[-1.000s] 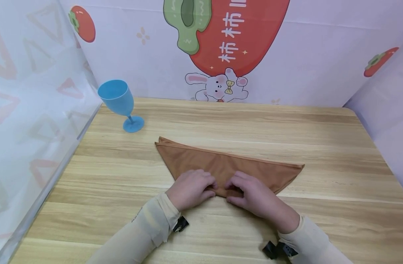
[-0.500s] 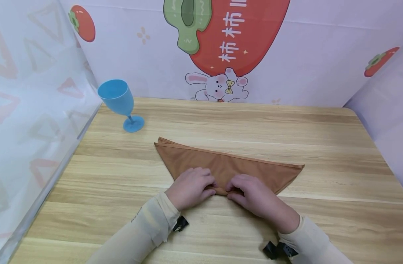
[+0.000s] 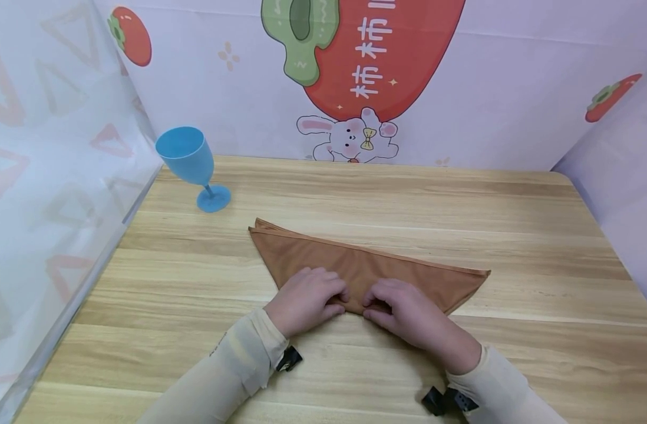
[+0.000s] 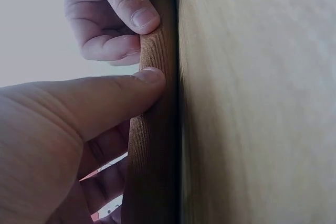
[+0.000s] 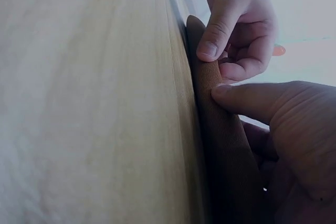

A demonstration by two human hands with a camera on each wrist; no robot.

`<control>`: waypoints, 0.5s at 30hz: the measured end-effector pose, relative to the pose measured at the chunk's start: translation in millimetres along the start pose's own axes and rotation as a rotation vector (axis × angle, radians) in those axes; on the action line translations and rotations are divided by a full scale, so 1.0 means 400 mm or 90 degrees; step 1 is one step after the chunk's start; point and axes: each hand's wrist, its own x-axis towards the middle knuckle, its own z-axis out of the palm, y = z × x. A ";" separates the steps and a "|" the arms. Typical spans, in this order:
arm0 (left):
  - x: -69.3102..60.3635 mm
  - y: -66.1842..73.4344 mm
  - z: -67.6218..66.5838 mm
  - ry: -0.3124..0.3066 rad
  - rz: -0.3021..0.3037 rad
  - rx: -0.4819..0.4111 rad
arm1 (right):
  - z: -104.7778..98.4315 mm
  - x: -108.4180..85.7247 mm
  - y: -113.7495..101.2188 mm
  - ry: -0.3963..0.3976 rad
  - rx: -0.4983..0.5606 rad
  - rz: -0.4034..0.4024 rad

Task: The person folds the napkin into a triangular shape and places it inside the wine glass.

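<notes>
A brown cloth napkin (image 3: 355, 262) lies on the table, its near edge rolled over and its far edge running straight between two pointed ends. Near the middle of the rolled edge, my left hand (image 3: 309, 299) pinches the fabric between thumb and curled fingers. Just to its right, my right hand (image 3: 403, 309) grips the same roll in the same way, a small gap between the two. Both thumbs press on the front of the roll (image 4: 157, 51) in the left wrist view. From the right wrist, the rolled edge (image 5: 220, 124) rests against the tabletop.
A blue plastic goblet (image 3: 188, 159) stands upright at the back left of the wooden table (image 3: 541, 235). Printed white sheets (image 3: 488, 106) hang behind the table and along both sides.
Both hands stay at nearly the same spot on the roll, with slight finger movement. The napkin's right end has shifted a little toward the near side.
</notes>
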 end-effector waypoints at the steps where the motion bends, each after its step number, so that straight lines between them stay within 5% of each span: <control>1: 0.000 0.000 0.000 0.001 0.000 0.001 | -0.001 0.000 0.000 -0.006 -0.002 0.003; 7: 0.003 0.001 0.000 0.011 -0.010 0.012 | -0.004 0.000 -0.002 -0.035 -0.009 0.022; 15: 0.004 0.000 -0.004 0.006 -0.019 0.015 | 0.001 0.001 0.001 -0.011 -0.007 -0.002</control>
